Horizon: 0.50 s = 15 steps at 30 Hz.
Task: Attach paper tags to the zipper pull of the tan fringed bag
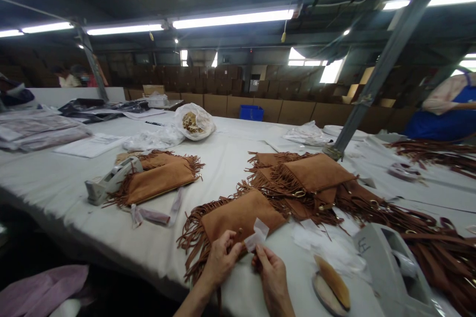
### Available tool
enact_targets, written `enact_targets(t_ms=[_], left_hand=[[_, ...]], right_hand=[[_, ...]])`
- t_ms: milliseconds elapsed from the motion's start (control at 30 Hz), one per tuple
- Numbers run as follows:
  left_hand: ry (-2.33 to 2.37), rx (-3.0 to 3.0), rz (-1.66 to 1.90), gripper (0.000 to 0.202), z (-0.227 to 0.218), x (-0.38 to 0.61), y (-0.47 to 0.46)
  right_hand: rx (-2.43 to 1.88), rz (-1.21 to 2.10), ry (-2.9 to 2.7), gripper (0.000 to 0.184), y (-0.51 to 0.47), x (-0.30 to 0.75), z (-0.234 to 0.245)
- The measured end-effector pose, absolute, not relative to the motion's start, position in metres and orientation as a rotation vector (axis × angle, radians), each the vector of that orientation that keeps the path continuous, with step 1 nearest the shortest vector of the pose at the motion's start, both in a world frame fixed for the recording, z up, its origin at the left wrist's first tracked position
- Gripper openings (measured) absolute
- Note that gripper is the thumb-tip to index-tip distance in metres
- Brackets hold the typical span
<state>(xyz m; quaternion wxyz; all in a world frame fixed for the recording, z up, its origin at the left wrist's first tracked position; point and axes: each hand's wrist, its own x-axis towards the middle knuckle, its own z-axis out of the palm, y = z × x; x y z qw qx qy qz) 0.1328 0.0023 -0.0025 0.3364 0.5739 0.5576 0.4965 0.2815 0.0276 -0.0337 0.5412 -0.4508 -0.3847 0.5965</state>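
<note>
A brown suede fringed bag [238, 218] lies on the white table [74, 193] right in front of me. My left hand [221, 257] pinches the bag's near edge, fingers closed on it. Beside it, my right hand [271, 275] is closed on a small white slip of paper [257, 234] that stands up between both hands, over the bag's corner. Whether the left fingers also touch the slip I cannot tell.
A stack of fringed bags [312, 178] lies behind, another pile [156, 178] at left beside a tape dispenser [111, 181]. A second grey dispenser [390, 267] and a brush [332, 285] sit at right. Straps [439, 242] trail right. A person in blue [446, 109] works at far right.
</note>
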Motion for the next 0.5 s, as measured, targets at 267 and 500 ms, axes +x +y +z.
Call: enact_targets(t_ms=[267,500], left_hand=[[1.378,1.558,1.263,0.024,0.005,0.131,0.0],[1.441,1.597,1.242,0.02,-0.002,0.131,0.001]], right_hand=[[-1.121,1.35,-1.119,0.049,0.026,0.282,-0.032],[-1.16,1.278,-1.264,0.055,0.017,0.277,-0.013]])
